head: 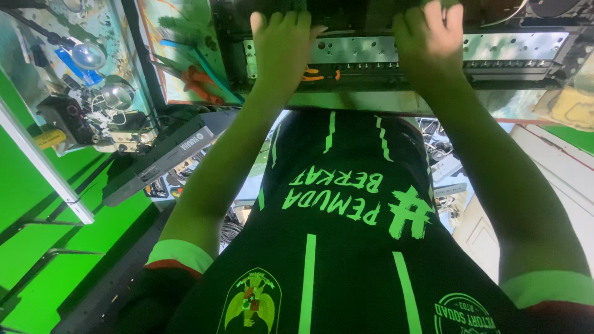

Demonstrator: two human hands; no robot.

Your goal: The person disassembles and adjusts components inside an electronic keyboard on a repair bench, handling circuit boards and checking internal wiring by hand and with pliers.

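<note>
Both hands rest on a long grey perforated metal chassis lying across the counter: the left hand lies flat, fingers loosely spread, while the right hand curls over the far edge; whether either grip is closed, I cannot tell. Even pressure would likely steady it

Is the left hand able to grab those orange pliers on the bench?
Probably yes. The left hand rests on the metal chassis, and the orange pliers lie just beside it with nothing between them.
</note>
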